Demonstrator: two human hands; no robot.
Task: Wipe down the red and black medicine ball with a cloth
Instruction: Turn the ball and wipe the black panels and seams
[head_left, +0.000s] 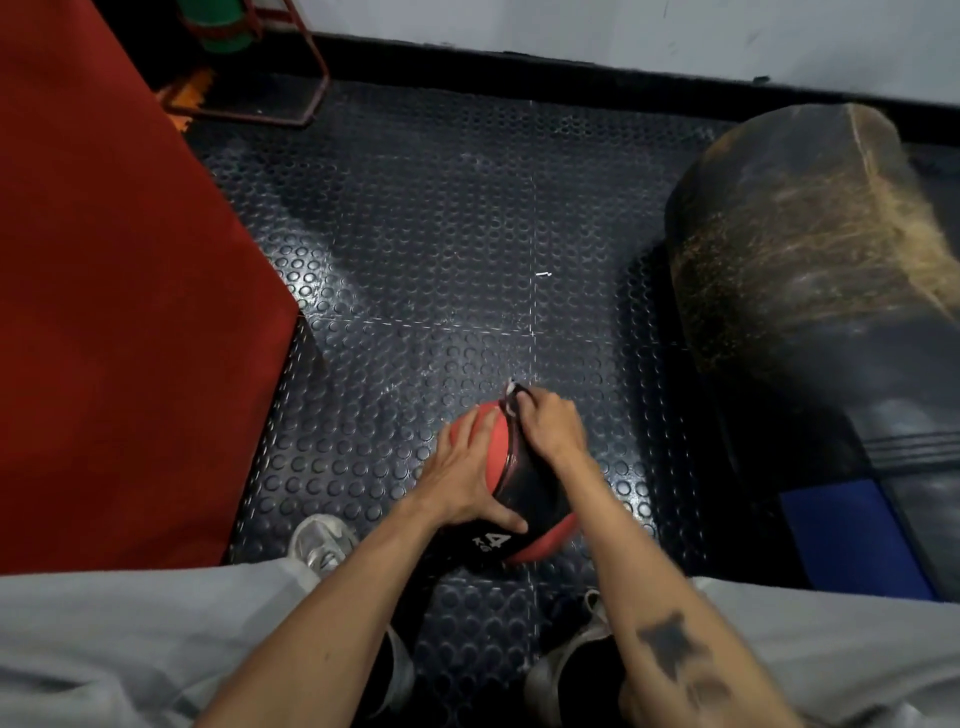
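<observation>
right fingers (540, 402) hide most of cloth (511, 397) atop ball (530, 499).

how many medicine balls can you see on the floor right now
1. The red and black medicine ball sits on the studded floor mat, between the left hand and right hand. Others may lie out of view.

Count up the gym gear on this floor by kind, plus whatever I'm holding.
Medicine ball: 1
Cloth: 1
Punching bag: 1
Red mat: 1
Total: 4
</observation>
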